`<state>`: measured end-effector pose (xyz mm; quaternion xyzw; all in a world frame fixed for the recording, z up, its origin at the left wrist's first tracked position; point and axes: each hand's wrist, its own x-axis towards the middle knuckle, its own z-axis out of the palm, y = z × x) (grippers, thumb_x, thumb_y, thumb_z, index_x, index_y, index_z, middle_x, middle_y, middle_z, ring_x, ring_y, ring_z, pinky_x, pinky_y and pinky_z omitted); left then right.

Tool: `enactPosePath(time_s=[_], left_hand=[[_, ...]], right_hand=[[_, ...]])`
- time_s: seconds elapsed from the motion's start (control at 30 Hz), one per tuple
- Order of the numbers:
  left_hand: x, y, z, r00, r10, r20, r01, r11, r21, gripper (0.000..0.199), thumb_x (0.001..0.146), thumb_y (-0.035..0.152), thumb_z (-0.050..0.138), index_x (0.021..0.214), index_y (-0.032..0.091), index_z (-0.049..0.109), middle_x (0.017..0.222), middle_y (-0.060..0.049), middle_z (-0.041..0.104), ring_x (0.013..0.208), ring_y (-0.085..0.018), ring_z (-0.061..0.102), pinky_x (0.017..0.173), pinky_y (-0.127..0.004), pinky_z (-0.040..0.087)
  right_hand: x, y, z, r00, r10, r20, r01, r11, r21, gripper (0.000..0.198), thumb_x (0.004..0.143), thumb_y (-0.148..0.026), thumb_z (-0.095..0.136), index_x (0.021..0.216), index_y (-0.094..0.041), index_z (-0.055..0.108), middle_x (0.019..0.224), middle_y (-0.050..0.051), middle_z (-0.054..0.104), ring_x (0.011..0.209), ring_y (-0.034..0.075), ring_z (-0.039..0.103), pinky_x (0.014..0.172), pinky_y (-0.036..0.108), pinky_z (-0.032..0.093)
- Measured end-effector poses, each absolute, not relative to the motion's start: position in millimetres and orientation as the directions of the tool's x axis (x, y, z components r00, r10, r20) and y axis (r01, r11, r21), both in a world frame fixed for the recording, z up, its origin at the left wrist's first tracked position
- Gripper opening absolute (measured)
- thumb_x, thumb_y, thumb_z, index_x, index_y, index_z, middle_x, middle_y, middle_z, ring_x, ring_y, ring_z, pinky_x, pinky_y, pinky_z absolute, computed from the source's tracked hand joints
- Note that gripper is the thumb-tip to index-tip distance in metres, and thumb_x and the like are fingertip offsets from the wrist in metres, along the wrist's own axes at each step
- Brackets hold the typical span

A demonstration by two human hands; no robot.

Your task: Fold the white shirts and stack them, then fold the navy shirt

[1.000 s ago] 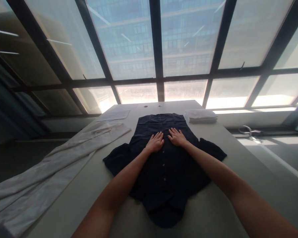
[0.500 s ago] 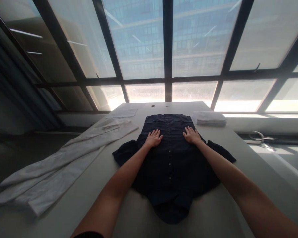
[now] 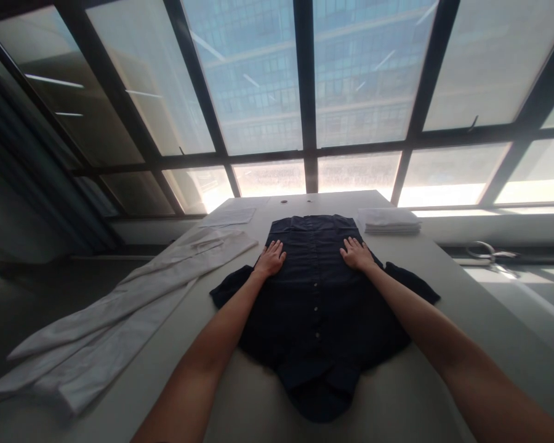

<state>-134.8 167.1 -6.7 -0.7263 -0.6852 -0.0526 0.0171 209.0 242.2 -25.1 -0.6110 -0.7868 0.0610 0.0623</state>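
A dark navy button-up shirt (image 3: pixel 316 298) lies spread face up on the white table, its collar towards me and its hem at the far end. Small buttons run down its middle. My left hand (image 3: pixel 271 257) rests flat near the shirt's left edge, fingers apart and pointing away from me. On the other side, my right hand (image 3: pixel 356 253) lies palm down on the cloth with spread fingers. Neither hand grips the fabric. Both short sleeves stick out sideways, the right one partly behind my right forearm.
Pale trousers (image 3: pixel 133 301) stretch along the table's left side, hanging past its edge. A flat white cloth (image 3: pixel 228 217) lies at the far left, and a folded white stack (image 3: pixel 390 221) at the far right. Beyond the white table (image 3: pixel 258 204) stand large windows. A metal ring-shaped object (image 3: pixel 482 251) is at right.
My left hand has slid left across the shirt, towards its side edge. My right hand stays in about the same place. The view has tilted slightly.
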Motion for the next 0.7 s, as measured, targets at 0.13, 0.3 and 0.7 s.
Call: enactPosePath(time_s=[0.13,0.3,0.7], left_hand=[[-136.0,165.4,-2.3,0.109,0.994,-0.017,0.993,-0.108,0.048,0.067,0.102,0.057,0.022,0.16,0.024,0.025,0.167,-0.005,0.016,0.154,-0.028,0.011,0.121,-0.051,0.014],[-131.0,154.2,-1.6,0.092,0.996,-0.022,0.996,-0.091,0.025,0.066,0.102,0.057,0.022,0.16,0.025,0.024,0.168,-0.006,0.014,0.154,-0.03,0.012,0.12,-0.053,0.015],[-123.0,122.5,12.6,0.107,0.976,-0.187,0.994,-0.1,0.045,0.072,0.101,0.059,0.026,0.161,0.02,0.021,0.166,-0.015,0.011,0.153,-0.038,0.01,0.116,-0.064,0.018]], right_hand=[[208.6,238.5,-23.5,-0.248,0.968,0.034,0.953,0.25,-0.17,0.071,0.1,-0.05,0.018,0.16,-0.011,0.024,0.167,0.011,0.017,0.153,0.025,0.012,0.122,0.048,0.01],[209.3,227.0,-23.5,-0.252,0.967,0.036,0.952,0.254,-0.169,0.069,0.1,-0.049,0.02,0.16,-0.013,0.025,0.167,0.011,0.018,0.153,0.025,0.012,0.121,0.048,0.01],[215.6,188.1,-29.5,-0.294,0.953,0.078,0.941,0.303,-0.15,0.064,0.102,-0.042,0.024,0.157,-0.011,0.031,0.165,0.016,0.021,0.153,0.03,0.014,0.12,0.055,0.012]])
